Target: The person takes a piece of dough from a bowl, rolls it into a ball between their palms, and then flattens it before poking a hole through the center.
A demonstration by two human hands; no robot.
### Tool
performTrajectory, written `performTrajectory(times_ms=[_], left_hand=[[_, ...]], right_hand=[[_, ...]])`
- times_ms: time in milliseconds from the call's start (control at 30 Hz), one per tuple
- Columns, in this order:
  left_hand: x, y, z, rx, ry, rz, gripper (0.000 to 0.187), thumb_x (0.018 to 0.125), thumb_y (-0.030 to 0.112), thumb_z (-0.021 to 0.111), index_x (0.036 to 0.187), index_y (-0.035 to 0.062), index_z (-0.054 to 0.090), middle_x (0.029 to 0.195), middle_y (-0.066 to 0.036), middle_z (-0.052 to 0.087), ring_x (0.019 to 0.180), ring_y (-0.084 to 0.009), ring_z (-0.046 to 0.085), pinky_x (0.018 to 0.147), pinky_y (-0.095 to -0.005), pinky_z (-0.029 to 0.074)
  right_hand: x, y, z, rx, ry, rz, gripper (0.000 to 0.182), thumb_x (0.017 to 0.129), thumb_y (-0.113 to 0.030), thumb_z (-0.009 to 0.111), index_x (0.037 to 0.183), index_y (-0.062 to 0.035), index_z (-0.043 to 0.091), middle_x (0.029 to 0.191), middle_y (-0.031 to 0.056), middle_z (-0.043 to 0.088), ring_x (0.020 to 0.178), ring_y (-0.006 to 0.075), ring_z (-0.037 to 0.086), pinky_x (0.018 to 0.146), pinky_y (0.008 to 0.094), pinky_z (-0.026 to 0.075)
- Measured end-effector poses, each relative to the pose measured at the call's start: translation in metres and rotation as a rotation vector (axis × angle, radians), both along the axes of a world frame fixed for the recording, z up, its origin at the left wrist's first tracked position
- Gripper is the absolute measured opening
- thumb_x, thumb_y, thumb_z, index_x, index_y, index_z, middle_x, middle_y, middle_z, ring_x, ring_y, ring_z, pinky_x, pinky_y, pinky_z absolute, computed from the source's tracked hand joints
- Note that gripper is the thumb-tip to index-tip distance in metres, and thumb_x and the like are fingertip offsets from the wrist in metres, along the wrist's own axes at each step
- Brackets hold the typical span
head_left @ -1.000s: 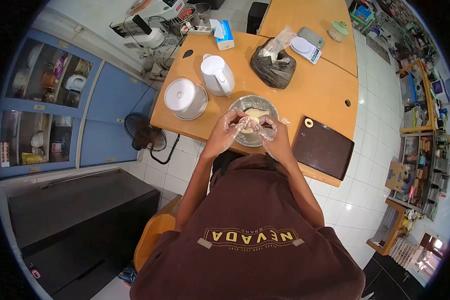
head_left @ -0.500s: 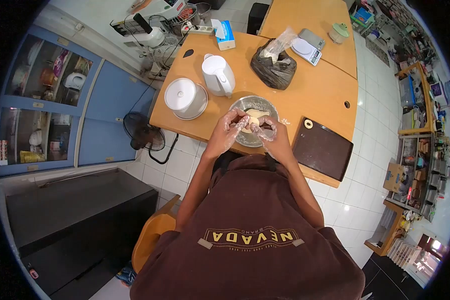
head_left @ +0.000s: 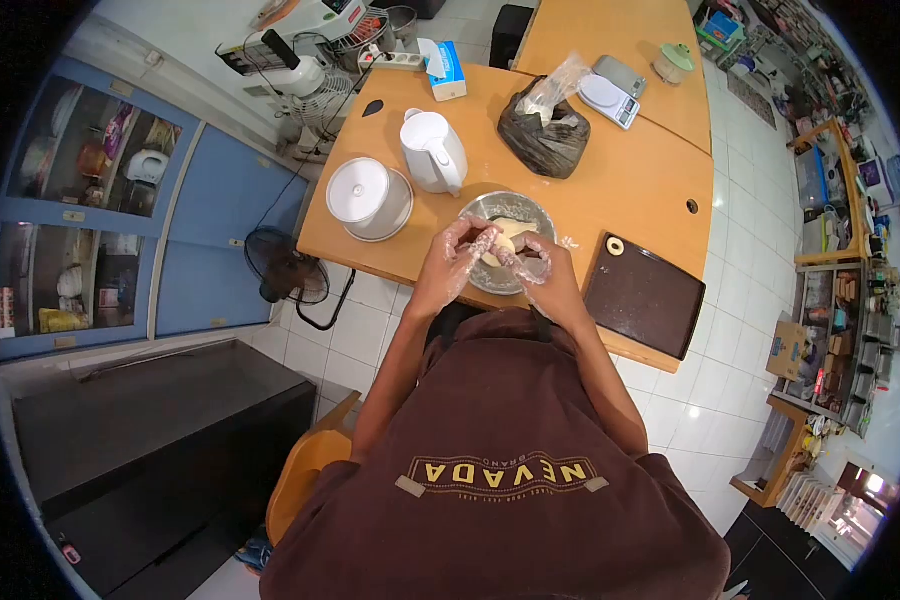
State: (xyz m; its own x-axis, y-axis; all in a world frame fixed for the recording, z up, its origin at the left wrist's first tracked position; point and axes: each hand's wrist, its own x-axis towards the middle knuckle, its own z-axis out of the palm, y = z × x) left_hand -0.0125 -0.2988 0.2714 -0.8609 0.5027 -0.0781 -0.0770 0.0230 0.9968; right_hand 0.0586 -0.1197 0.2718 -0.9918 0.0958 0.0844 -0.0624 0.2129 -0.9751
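Note:
Over a metal bowl [head_left: 538, 207], both hands hold a small pale piece of dough [head_left: 503, 243] between their fingertips. My left hand [head_left: 457, 264] is closed on the dough from the left and is dusted with white flour. From the right, my right hand [head_left: 543, 270] pinches the same piece, its fingers also floury. More dough [head_left: 516, 227] lies in the bowl behind the fingertips. To the right, a dark rectangular tray [head_left: 646, 299] carries one small dough ring [head_left: 615, 246] in its upper left corner.
Left of the bowl stand a white pitcher [head_left: 434, 152] and a white lidded container [head_left: 360, 191]. Behind are a black plastic bag [head_left: 544, 143], a kitchen scale [head_left: 610, 101] and a tissue box [head_left: 448, 72]. A fan [head_left: 287, 264] stands beside the table's left edge.
The fingertips have shifted slightly around the small dough piece. Both hands remain over the bowl, and the view has moved a little.

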Motion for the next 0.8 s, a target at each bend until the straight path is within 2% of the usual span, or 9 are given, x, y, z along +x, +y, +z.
performTrajectory(times_ms=[100, 367, 567, 800], left_hand=[[-0.001, 0.003, 0.0, 0.073, -0.011, 0.038, 0.019, 0.106, 0.015, 0.061, 0.114, -0.0018, 0.063, 0.102, -0.002, 0.066, 0.096, -0.0084, 0.06, 0.089, -0.0283, 0.049], [0.0, -0.001, -0.001, 0.063, -0.027, -0.05, 0.015, 0.107, 0.013, 0.057, 0.114, 0.0005, 0.061, 0.102, -0.002, 0.066, 0.097, -0.0091, 0.059, 0.091, -0.0289, 0.048], [-0.003, 0.002, 0.006, 0.009, -0.043, -0.004, 0.013, 0.106, 0.013, 0.059, 0.112, 0.002, 0.061, 0.104, -0.003, 0.066, 0.097, -0.0095, 0.059, 0.094, -0.0293, 0.047], [-0.006, -0.006, -0.001, -0.013, -0.016, -0.128, 0.015, 0.104, 0.014, 0.062, 0.113, 0.0021, 0.064, 0.107, -0.003, 0.067, 0.104, -0.0107, 0.061, 0.096, -0.0291, 0.047]], right_hand=[[0.0, 0.0, 0.0, 0.019, 0.018, 0.001, 0.02, 0.096, -0.015, 0.074, 0.103, 0.0029, 0.07, 0.092, 0.0125, 0.073, 0.087, 0.0184, 0.066, 0.084, 0.0349, 0.051], [-0.004, -0.002, -0.009, -0.114, -0.015, -0.069, 0.021, 0.094, -0.016, 0.075, 0.101, 0.0034, 0.07, 0.091, 0.0146, 0.072, 0.087, 0.0207, 0.067, 0.083, 0.0364, 0.051], [-0.004, 0.004, 0.0, 0.063, -0.038, 0.056, 0.02, 0.089, -0.01, 0.075, 0.102, 0.0026, 0.069, 0.094, 0.0175, 0.072, 0.088, 0.0257, 0.069, 0.084, 0.0372, 0.052], [-0.006, 0.005, -0.005, 0.012, -0.008, 0.005, 0.017, 0.092, -0.008, 0.073, 0.104, 0.0029, 0.07, 0.096, 0.0168, 0.073, 0.09, 0.0258, 0.07, 0.085, 0.037, 0.052]])
